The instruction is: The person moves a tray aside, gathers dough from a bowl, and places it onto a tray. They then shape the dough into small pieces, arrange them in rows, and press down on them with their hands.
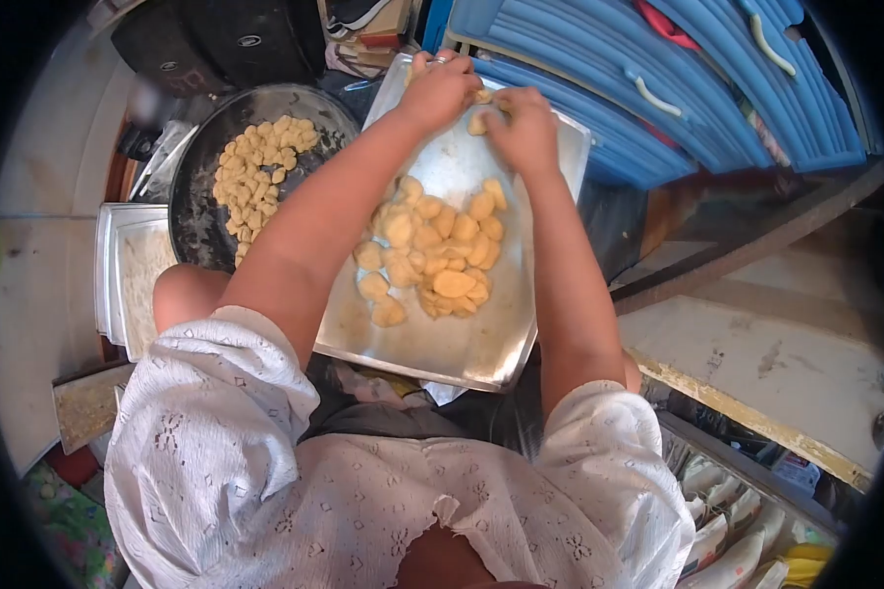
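Pale yellow dough pieces [432,255] lie heaped on my metal tray [462,348], whose long side runs away from me toward the blue crates [599,59]. My left hand [437,90] and right hand [525,128] curl at its far end, fingers bunched around a small piece [477,125] between them, beyond the heap.

We see pale yellow, lumpy dough pieces [432,257] heaped mid-way on a flat, shiny rectangular metal tray [462,344] tilted across our lap.

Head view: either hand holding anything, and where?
Right hand pinches a dough piece by its edge at the tray's far end. Left hand rests there too; grasp cannot be told.
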A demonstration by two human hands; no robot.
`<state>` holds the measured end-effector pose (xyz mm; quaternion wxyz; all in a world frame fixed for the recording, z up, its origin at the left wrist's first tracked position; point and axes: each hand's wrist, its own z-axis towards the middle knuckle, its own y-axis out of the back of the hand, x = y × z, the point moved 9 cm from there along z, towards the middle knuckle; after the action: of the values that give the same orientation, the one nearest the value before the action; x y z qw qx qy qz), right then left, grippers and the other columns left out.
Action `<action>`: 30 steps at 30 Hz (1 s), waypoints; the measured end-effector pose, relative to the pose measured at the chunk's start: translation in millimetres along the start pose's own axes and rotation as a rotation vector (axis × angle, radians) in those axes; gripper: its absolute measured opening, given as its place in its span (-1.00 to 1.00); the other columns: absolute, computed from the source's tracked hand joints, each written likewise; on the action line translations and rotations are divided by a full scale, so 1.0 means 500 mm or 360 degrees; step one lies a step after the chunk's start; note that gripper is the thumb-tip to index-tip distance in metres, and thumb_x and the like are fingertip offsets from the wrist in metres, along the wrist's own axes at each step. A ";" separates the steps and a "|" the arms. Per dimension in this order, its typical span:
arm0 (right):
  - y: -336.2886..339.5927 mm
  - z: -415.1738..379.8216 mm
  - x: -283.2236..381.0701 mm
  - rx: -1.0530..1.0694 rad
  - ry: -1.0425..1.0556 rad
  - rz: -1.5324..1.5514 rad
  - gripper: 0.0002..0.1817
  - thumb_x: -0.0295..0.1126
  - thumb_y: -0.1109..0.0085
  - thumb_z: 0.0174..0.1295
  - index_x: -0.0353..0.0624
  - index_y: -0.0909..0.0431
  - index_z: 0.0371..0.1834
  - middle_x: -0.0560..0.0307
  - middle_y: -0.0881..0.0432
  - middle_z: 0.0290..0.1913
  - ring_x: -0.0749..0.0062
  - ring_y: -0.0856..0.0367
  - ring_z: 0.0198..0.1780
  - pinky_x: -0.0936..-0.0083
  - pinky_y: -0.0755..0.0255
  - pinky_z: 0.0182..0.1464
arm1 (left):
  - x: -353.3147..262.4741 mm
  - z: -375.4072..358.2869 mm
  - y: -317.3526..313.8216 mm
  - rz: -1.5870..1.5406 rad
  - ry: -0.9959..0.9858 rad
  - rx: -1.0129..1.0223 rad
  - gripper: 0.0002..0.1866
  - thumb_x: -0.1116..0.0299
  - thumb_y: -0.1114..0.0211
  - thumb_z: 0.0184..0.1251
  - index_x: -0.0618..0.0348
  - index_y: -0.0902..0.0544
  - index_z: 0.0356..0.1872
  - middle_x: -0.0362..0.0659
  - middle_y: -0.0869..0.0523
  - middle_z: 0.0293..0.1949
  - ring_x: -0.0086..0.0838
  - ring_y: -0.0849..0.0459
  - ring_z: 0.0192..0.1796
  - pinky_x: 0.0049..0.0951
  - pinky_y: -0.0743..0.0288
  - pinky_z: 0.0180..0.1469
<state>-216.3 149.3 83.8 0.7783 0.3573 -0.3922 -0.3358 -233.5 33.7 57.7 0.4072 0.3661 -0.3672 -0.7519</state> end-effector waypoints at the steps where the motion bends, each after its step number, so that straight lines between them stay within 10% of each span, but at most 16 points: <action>1: -0.006 -0.009 0.021 0.0082 0.0067 -0.0107 -0.72 -0.25 -0.31 -0.05 -0.10 -0.65 -0.26 0.05 -0.59 -0.19 0.12 -0.55 -0.07 0.25 -0.34 0.04 | 0.002 -0.001 -0.006 -0.0024 0.0025 0.0075 -0.85 0.30 -0.27 0.14 -0.07 -0.71 -0.26 -0.33 -0.59 -0.16 -0.38 -0.42 0.10 -0.11 -0.07 0.12; 6: -0.019 -0.020 -0.036 0.0301 -0.0150 0.0448 -0.78 -0.31 -0.31 -0.03 -0.15 -0.65 -0.33 0.05 -0.64 -0.29 0.15 -0.61 -0.22 0.28 -0.45 -0.11 | -0.005 -0.006 -0.009 0.0030 0.0033 0.0090 -0.68 0.26 -0.28 0.16 -0.09 -0.65 -0.03 -0.30 -0.59 -0.07 -0.38 -0.39 0.16 -0.09 -0.03 0.18; 12: 0.055 -0.037 -0.166 -0.0441 -0.0782 0.0865 -0.85 -0.40 -0.29 0.05 -0.20 -0.65 -0.33 -0.06 -0.67 -0.37 0.18 -0.68 -0.31 0.44 -0.51 -0.24 | -0.076 0.007 -0.009 -0.0090 -0.0126 0.0076 -0.60 0.20 -0.28 0.17 -0.12 -0.59 0.08 -0.28 -0.58 0.00 -0.38 -0.37 0.21 -0.11 -0.01 0.23; 22: 0.005 -0.089 -0.090 0.0580 -0.0012 0.0481 -0.77 -0.34 -0.35 -0.10 -0.14 -0.66 -0.33 -0.06 -0.59 -0.19 0.11 -0.58 -0.14 0.38 -0.46 -0.07 | -0.081 0.019 -0.056 -0.0082 -0.0184 0.0232 -0.75 0.28 -0.24 0.16 -0.18 -0.68 -0.11 -0.30 -0.66 -0.13 -0.36 -0.44 0.16 0.00 0.01 0.23; 28: 0.125 -0.082 -0.187 -0.0504 -0.0735 0.0661 -0.81 -0.44 -0.35 -0.05 -0.21 -0.62 -0.34 -0.02 -0.65 -0.27 0.23 -0.64 -0.20 0.40 -0.48 -0.14 | -0.109 0.022 -0.012 -0.0216 -0.0272 -0.0173 -0.75 0.31 -0.26 0.15 -0.04 -0.68 -0.12 -0.28 -0.69 -0.17 -0.34 -0.48 0.12 -0.11 0.00 0.20; 30: 0.096 -0.091 -0.216 -0.0562 -0.0744 0.0569 -0.83 -0.47 -0.35 -0.05 -0.21 -0.62 -0.36 0.01 -0.65 -0.27 0.18 -0.62 -0.19 0.37 -0.46 -0.11 | -0.130 0.040 -0.058 -0.0208 -0.0168 0.0317 -0.77 0.30 -0.28 0.12 -0.05 -0.69 -0.16 -0.25 -0.69 -0.21 -0.36 -0.50 0.09 -0.14 -0.04 0.16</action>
<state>-216.4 274.2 63.3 0.7638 0.0561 -0.5521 -0.3294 -234.3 107.5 58.8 0.2991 0.3877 -0.4362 -0.7549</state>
